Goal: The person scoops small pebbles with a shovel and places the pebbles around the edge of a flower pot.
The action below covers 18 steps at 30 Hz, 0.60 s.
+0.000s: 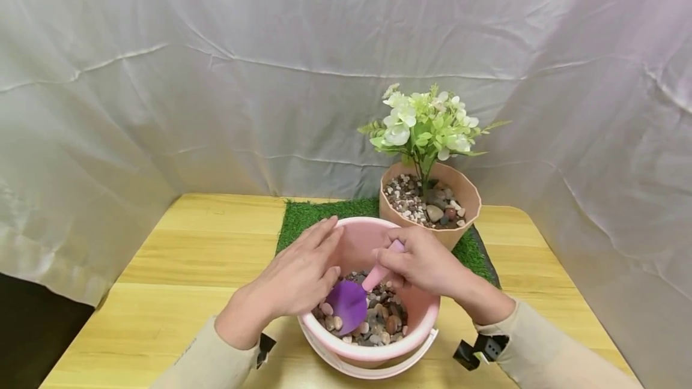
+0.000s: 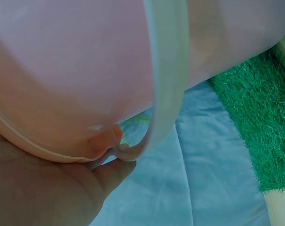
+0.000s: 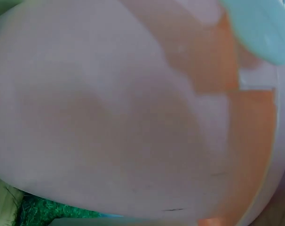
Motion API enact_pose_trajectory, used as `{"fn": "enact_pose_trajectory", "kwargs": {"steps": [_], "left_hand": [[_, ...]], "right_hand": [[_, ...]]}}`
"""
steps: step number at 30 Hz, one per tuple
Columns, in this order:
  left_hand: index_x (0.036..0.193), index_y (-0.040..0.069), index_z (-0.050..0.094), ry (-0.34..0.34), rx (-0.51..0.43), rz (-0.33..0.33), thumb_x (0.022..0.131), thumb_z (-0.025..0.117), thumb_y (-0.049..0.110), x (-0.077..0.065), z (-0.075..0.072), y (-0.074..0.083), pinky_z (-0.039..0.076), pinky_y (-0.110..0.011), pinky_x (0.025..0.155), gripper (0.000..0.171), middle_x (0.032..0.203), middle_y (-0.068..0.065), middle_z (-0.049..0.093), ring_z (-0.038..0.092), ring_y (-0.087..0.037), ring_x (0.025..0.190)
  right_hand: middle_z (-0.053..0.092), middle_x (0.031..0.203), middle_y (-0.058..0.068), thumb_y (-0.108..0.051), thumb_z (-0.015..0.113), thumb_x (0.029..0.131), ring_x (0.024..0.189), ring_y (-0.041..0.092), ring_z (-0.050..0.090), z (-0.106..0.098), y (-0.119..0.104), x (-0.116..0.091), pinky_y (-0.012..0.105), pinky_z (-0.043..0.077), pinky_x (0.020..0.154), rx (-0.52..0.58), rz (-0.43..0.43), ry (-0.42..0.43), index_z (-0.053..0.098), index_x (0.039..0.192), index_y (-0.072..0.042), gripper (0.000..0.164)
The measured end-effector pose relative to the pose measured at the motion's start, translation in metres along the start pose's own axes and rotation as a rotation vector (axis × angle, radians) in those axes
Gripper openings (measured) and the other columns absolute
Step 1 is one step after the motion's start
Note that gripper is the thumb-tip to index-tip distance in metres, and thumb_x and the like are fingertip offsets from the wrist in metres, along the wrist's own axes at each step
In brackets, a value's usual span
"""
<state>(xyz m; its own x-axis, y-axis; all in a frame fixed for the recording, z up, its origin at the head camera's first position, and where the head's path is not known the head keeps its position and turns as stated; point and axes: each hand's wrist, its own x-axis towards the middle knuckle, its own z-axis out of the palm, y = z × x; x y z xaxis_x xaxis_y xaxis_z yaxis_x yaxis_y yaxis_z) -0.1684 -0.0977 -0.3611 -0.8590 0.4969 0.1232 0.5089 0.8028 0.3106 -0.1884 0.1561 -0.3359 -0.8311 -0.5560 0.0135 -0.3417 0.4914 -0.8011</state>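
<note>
A pink bucket [image 1: 424,323] holds several mixed pebbles [image 1: 386,311]. Inside it, a toy shovel's purple blade [image 1: 346,305] lies against the pebbles, its pink handle [image 1: 381,269] slanting up to the right. My right hand [image 1: 424,263] grips that handle above the bucket's right side. On the left, my left hand [image 1: 297,272] rests over the rim with its fingers fairly straight. In the left wrist view, the left hand [image 2: 53,188] lies against the rim near the handle's hinge. Mostly the bucket's outer wall [image 3: 109,117] fills the right wrist view; the shovel is hidden there.
Behind the bucket stands a peach pot [image 1: 429,230] with white flowers [image 1: 427,122], pebbles and soil. Pot and bucket stand by a green turf mat [image 1: 308,221] on a wooden table [image 1: 211,257]. The bucket's white carrying handle [image 1: 373,371] hangs down in front. Grey cloth [image 1: 303,47] encloses the table.
</note>
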Motion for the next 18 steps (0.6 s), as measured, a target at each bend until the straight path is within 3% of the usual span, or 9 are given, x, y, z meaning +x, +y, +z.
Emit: {"fn": "enact_pose_trajectory", "kwargs": {"steps": [11, 18], "left_hand": [[0.164, 0.005, 0.035, 0.003, -0.003, 0.005, 0.107, 0.056, 0.034, 0.0, 0.001, 0.001, 0.021, -0.049, 0.133, 0.068, 0.176, -0.014, 0.019, 0.023, -0.034, 0.162], [0.164, 0.006, 0.034, 0.003, -0.008, -0.001, 0.107, 0.055, 0.035, 0.0, 0.001, 0.0, 0.02, -0.049, 0.133, 0.068, 0.176, -0.013, 0.018, 0.022, -0.033, 0.162]], "right_hand": [[0.069, 0.061, 0.012, -0.019, 0.069, 0.102, 0.048, 0.016, 0.061, -0.012, -0.002, -0.009, 0.033, 0.057, 0.044, 0.104, 0.087, 0.063, 0.067, 0.086, -0.001, 0.024], [0.07, 0.062, 0.01, -0.023, 0.07, 0.101, 0.05, 0.015, 0.063, -0.02, 0.005, -0.014, 0.032, 0.057, 0.044, 0.131, 0.114, 0.102, 0.071, 0.087, -0.002, 0.025]]}}
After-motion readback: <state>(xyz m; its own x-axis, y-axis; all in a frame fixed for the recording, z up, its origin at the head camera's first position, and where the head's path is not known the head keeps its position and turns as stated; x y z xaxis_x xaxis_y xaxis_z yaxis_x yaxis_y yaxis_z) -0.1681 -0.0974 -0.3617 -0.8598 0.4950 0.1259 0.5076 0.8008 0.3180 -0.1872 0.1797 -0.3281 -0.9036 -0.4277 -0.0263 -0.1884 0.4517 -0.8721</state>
